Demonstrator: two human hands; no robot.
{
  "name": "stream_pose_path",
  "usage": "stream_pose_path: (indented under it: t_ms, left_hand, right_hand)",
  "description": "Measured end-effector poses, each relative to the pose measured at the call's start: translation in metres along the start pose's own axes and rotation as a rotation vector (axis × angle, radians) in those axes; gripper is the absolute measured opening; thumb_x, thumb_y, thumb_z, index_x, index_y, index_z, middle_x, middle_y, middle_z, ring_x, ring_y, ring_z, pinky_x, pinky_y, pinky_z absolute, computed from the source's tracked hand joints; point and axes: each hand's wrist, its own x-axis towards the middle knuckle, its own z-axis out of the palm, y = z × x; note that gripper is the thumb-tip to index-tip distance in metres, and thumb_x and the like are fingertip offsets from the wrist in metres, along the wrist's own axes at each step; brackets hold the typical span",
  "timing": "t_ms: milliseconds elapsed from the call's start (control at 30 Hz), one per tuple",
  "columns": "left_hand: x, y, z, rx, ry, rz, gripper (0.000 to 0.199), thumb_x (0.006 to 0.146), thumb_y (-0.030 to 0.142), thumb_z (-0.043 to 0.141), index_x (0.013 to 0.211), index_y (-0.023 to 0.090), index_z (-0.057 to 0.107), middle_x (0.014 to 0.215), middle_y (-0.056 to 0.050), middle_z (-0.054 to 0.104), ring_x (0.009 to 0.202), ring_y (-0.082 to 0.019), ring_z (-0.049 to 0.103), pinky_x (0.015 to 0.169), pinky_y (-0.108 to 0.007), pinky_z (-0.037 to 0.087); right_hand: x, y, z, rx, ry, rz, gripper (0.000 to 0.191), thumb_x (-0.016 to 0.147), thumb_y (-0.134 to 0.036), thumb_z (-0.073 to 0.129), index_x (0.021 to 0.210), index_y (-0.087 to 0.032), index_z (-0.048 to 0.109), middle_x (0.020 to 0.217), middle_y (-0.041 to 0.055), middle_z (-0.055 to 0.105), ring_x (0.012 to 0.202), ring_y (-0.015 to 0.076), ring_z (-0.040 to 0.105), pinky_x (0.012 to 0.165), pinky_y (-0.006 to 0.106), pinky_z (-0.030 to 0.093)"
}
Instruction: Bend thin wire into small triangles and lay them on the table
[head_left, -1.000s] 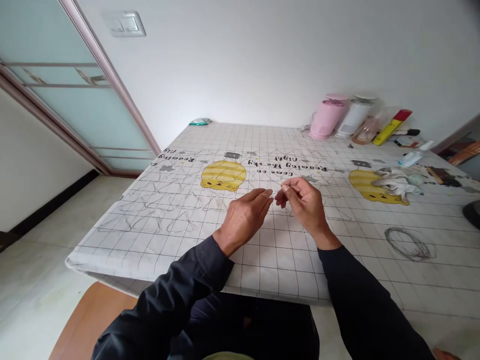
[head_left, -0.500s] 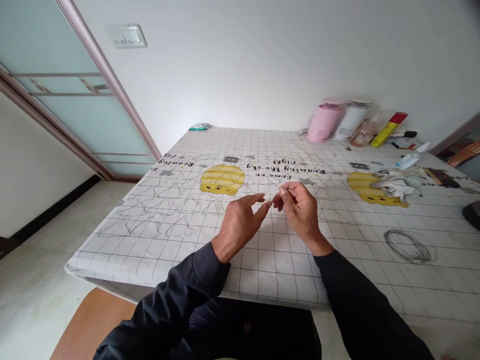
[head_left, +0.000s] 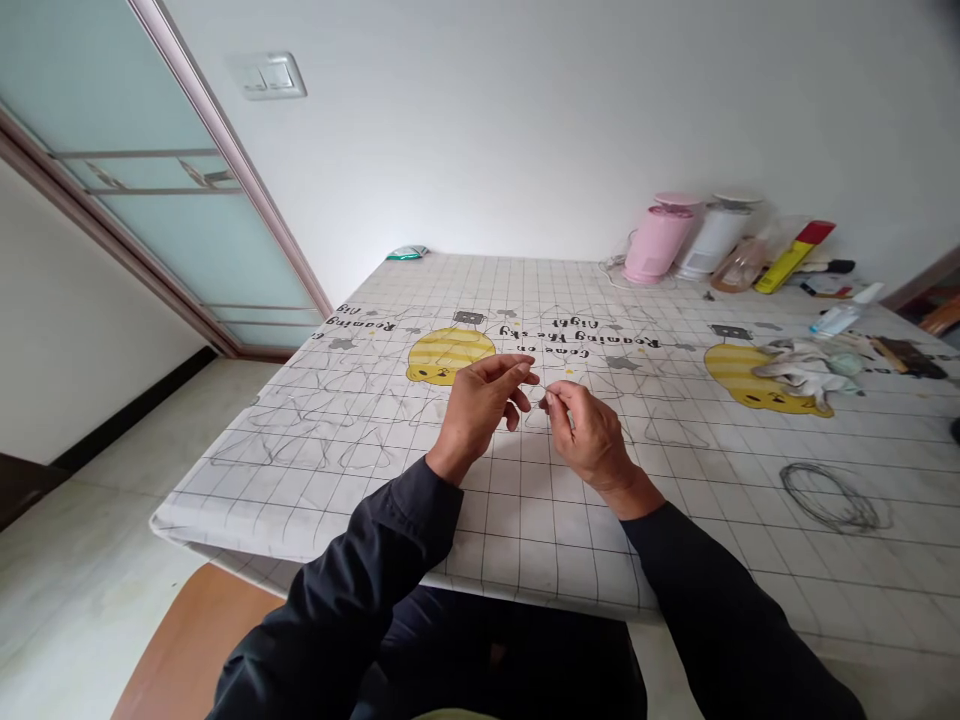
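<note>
Wire this fine is best handled with a light, close pinch—one set of fingertips anchoring it while the other guides, both near the working spot so it neither springs nor kinks. Small, even pressure would likely serve better than a tug. The right hand closes thumb and forefinger on what looks like a thin wire, in the gap between the two hands above the tablecloth. The left hand has its thumb and forefinger drawn together, its lower fingers loosely curled; whether it grips the wire, I cannot tell. Both forearms reach inward from the near edge, fingertips close but apart, the left ones a little farther forward. Bent wire pieces lie to the left, and a wire coil rests well off to the right.
</note>
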Motion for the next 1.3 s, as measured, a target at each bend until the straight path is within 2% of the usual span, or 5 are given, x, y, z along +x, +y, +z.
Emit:
stream_pose_path:
  t_ms: [367,533,667,1000,1300]
  left_hand:
    - [0.012,0.006,-0.005,-0.087,-0.038,-0.122,0.015,0.094,0.023,0.084,0.1,0.009,0.082,0.095,-0.014,0.081,0.071,-0.013,0.071,0.066,-0.027,0.061]
    - [0.001,0.014,0.0,0.11,0.007,0.035,0.037,0.092,0.049,0.089,0.101,0.013,0.081,0.108,-0.015,0.081,0.085,-0.021,0.077,0.052,-0.024,0.057]
    - [-0.016,0.008,0.003,0.236,0.058,0.088,0.048,0.099,0.06,0.077,0.089,0.013,0.079,0.088,-0.011,0.077,0.061,-0.015,0.07,0.039,-0.022,0.046]
    - [-0.002,-0.02,0.001,-0.181,0.017,-0.066,0.032,0.091,0.039,0.088,0.107,0.012,0.081,0.113,-0.016,0.081,0.077,-0.016,0.075,0.053,-0.023,0.054]
    - [0.009,-0.024,0.0,-0.096,0.15,-0.078,0.013,0.1,0.019,0.074,0.094,0.008,0.079,0.082,-0.01,0.078,0.068,-0.019,0.077,0.062,-0.033,0.067]
  right_hand:
    - [-0.003,-0.007,0.001,0.087,-0.018,0.108,0.01,0.114,-0.033,0.054,0.116,-0.029,0.063,0.09,0.005,0.083,0.078,0.0245,0.081,0.072,0.038,0.064]
    - [0.008,-0.012,-0.007,0.341,0.113,0.391,0.018,0.113,-0.045,0.059,0.114,-0.028,0.062,0.087,0.0031,0.08,0.073,0.0217,0.077,0.069,0.038,0.063]
    - [0.016,-0.011,-0.014,0.515,0.193,0.493,0.022,0.112,-0.048,0.062,0.113,-0.027,0.06,0.086,0.0025,0.078,0.072,0.0204,0.074,0.066,0.036,0.061]
    - [0.011,-0.014,-0.007,0.458,0.151,0.455,0.021,0.111,-0.047,0.064,0.114,-0.027,0.059,0.091,0.004,0.081,0.073,0.0213,0.076,0.069,0.039,0.063]
    - [0.006,-0.008,-0.015,0.265,-0.047,0.316,0.014,0.109,-0.04,0.064,0.106,-0.027,0.062,0.075,0.0008,0.075,0.062,0.0205,0.072,0.059,0.035,0.056]
